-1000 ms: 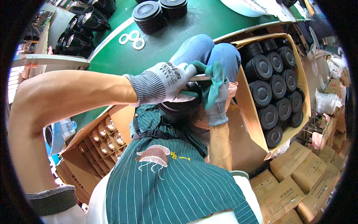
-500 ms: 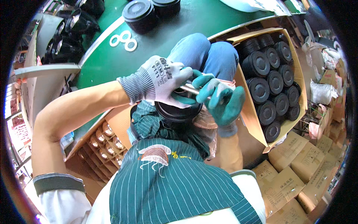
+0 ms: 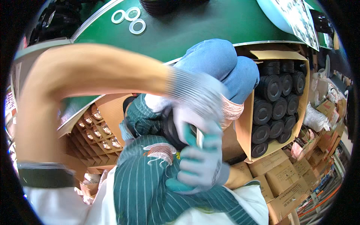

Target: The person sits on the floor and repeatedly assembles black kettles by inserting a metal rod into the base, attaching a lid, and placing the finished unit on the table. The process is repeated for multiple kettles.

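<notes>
Both my hands wear grey knit gloves with green-coated fingers and meet over my lap. A short silvery rod (image 3: 200,138) shows between them, mostly covered by the gloves. My left hand (image 3: 197,101), smeared by motion, comes down from above with its thumb and fingers closed around the rod's upper part. Just below, my right hand (image 3: 200,163) is curled into a fist at the rod's lower end. Beside the hands a black round part (image 3: 170,129) rests in my lap, tilted and partly hidden by the left hand and the striped green apron (image 3: 150,195).
White rings (image 3: 137,26) and stacked black parts (image 3: 159,5) stand on the green table (image 3: 180,35). At right, an open carton (image 3: 244,129) holds several black round lids (image 3: 272,87). Sealed cartons (image 3: 282,178) lie below it. At left, a divided carton (image 3: 80,144) holds shiny pieces.
Both hands have moved down and closer to my body, bringing the rod from lying sideways to nearly upright. My left elbow has risen, and the view has shifted.
</notes>
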Tool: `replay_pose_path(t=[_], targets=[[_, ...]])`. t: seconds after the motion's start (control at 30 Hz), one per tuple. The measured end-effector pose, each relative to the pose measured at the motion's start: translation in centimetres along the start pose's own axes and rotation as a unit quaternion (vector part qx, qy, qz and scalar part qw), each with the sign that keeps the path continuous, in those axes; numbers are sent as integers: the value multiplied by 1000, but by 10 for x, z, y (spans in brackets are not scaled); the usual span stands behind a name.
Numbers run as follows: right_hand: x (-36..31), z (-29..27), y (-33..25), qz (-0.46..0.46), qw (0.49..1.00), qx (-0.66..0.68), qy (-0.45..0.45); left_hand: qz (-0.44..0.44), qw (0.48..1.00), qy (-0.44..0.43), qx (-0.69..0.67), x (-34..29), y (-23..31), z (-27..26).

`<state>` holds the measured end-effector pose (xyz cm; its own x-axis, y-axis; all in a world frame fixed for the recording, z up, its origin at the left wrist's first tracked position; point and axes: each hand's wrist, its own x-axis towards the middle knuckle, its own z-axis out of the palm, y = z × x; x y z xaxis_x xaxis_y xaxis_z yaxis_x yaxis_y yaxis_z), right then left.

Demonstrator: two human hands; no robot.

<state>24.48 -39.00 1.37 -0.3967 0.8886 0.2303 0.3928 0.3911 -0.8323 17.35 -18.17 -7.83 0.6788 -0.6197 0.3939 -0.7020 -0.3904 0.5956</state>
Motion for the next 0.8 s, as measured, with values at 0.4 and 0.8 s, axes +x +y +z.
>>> replay_pose_path(t=[0.4,0.8], targets=[[-9,-28,36,-36,966,54,252,34,999,26,2,21,-39,-34],[-51,11,52,239,754,314,525,-611,709,267,-230,-29,104,-92]])
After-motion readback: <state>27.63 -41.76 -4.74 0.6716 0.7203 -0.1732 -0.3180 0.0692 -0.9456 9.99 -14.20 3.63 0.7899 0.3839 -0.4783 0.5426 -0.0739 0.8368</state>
